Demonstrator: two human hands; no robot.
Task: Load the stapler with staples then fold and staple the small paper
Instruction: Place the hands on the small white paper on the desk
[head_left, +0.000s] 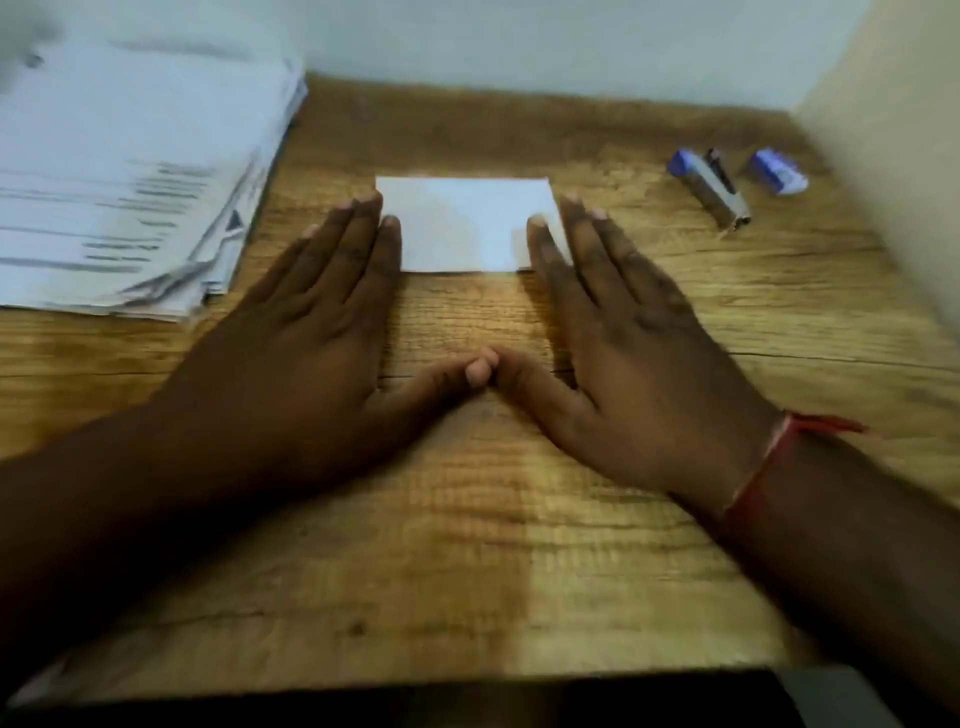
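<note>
A small white paper (465, 223) lies flat on the wooden desk (467, 519), a little beyond my hands. My left hand (311, 332) rests palm down with its fingertips at the paper's left edge. On the other side, my right hand (628, 338) lies flat too, its fingertips over the paper's right edge. Both thumbs meet at their tips below the paper. Neither hand holds anything. At the back right sits a blue and silver stapler (711, 187), and a small blue staple box (777, 170) lies just right of it.
A thick stack of printed papers (124, 182) covers the desk's back left. A pale wall (519, 41) closes off the back and another closes off the right side. The desk's front edge runs along the bottom of the view.
</note>
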